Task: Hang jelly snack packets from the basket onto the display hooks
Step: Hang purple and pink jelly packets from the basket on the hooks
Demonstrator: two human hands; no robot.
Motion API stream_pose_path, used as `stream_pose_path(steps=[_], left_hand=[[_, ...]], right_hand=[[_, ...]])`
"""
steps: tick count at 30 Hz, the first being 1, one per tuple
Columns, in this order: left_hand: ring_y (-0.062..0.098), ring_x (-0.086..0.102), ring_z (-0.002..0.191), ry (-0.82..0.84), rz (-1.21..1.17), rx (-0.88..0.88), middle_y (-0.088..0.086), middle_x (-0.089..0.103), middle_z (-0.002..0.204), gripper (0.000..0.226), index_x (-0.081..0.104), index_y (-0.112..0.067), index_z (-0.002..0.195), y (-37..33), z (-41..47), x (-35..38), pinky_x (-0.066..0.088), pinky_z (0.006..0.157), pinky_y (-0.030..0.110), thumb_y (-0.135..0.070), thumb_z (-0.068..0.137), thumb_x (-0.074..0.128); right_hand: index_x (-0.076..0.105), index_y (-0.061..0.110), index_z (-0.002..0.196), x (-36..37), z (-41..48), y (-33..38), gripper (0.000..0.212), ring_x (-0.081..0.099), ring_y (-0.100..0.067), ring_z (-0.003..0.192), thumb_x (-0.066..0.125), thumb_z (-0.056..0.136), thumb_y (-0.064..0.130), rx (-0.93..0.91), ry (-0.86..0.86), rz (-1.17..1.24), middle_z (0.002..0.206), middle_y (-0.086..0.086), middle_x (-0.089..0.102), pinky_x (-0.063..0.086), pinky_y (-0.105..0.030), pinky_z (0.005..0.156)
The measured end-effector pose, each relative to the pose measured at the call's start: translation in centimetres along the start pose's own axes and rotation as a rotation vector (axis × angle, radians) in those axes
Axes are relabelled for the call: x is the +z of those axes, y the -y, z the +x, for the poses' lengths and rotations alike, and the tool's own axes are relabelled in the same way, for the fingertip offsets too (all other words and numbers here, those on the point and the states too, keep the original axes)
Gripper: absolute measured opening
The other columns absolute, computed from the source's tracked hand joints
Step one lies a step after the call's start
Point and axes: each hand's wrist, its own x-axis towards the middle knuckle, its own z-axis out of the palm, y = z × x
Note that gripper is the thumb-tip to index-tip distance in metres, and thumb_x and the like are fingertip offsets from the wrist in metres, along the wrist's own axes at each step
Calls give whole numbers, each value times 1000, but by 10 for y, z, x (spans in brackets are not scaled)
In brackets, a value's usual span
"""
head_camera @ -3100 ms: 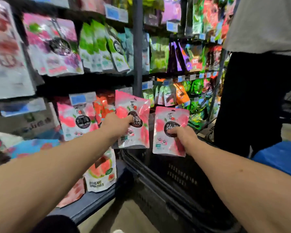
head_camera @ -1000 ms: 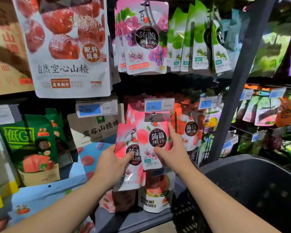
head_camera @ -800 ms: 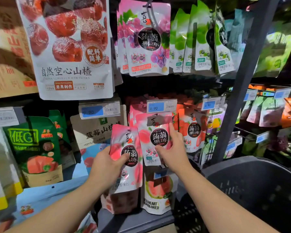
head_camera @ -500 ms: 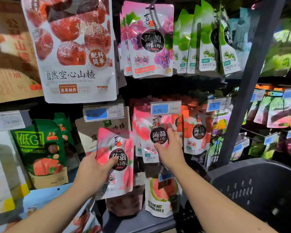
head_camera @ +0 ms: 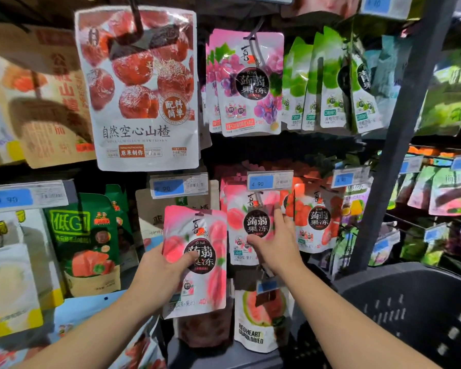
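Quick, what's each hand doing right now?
Left hand: grips a pink jelly packet.
Right hand: open, touching the hanging packet on the display.

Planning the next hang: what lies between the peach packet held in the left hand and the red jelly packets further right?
In the head view: the hung peach packets, with the right hand touching the front one.

The held jelly packet (head_camera: 194, 259) is showing pink and white, with peach shapes and a black roundel. The hung packet (head_camera: 250, 225) is wearing the same print. The grape packet (head_camera: 248, 83) is showing purple on pink, and the lime packets (head_camera: 328, 81) green on white. The basket (head_camera: 410, 315) is looking dark grey, dotted with pale slots.
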Motion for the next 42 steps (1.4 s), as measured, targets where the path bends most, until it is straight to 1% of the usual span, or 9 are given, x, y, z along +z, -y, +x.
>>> stream_pose_path(steps=[3, 6, 9, 12, 17, 22, 27, 31, 42], left_hand=[[13, 40, 31, 6, -30, -27, 0, 49, 39, 30, 51, -15, 75, -10, -3, 12, 32, 35, 20, -24, 90, 76], [8, 37, 29, 11, -74, -47, -3, 46, 37, 36, 49, -15, 68, -20, -6, 27, 29, 34, 17, -21, 88, 78], [5, 36, 28, 25, -109, -58, -7, 44, 35, 43, 45, -16, 61, -31, -10, 42, 27, 35, 17, -23, 87, 79], [1, 39, 28, 19, -153, -72, -10, 46, 34, 41, 49, -16, 64, -40, -12, 55, 27, 34, 15, -27, 83, 83], [-1, 53, 39, 28, -172, -42, -11, 59, 44, 33, 59, -15, 70, -44, -15, 63, 37, 40, 13, -32, 80, 85], [9, 49, 45, 39, -73, -81, -6, 49, 41, 57, 49, -17, 53, -38, -13, 55, 35, 53, 30, -54, 94, 61], [13, 61, 63, -20, -112, -49, 4, 73, 66, 48, 68, 2, 76, -27, -8, 43, 43, 53, 19, -43, 94, 68], [14, 58, 57, -7, -102, -49, 8, 70, 63, 55, 64, 9, 78, -23, -5, 38, 42, 53, 25, -44, 95, 66], [13, 61, 56, -15, -60, -31, -3, 68, 56, 49, 63, -10, 65, -13, 1, 26, 45, 62, 34, -50, 92, 66]], right_hand=[[31, 34, 156, -25, -16, 8, 77, 30, -13, 141, 70, 91, 47, -48, -89, -4, 151, 7, 30, 34, -40, 116], [70, 27, 106, -43, -27, 18, 14, 60, -8, 96, 68, 94, 35, -109, -87, 92, 109, 11, 61, 54, -41, 96], [69, 26, 73, -55, -33, 23, 27, 59, -12, 68, 69, 91, 47, -52, 235, 161, 69, 13, 64, 56, -45, 81], [70, 19, 88, -60, -41, 27, 42, 58, -13, 69, 75, 81, 59, -23, 395, 154, 71, 6, 64, 52, -38, 76], [50, 13, 84, -59, -37, 16, 37, 51, -17, 53, 85, 81, 23, 130, 434, 359, 53, 6, 52, 45, -37, 59], [57, 4, 95, -62, -22, -10, 50, 64, -31, 78, 84, 66, 35, 142, 273, 373, 83, -27, 65, 55, -58, 85], [64, 17, 99, -75, -16, -19, 42, 69, -44, 101, 81, 63, 31, 218, 84, 520, 103, -24, 72, 47, -69, 99], [61, 11, 102, -76, -11, -9, 20, 71, -42, 101, 72, 87, 5, 231, -7, 515, 102, -20, 75, 53, -62, 96], [59, 9, 113, -49, -1, -2, 27, 62, -19, 84, 71, 90, 8, 212, -4, 428, 95, -5, 66, 49, -33, 74]])
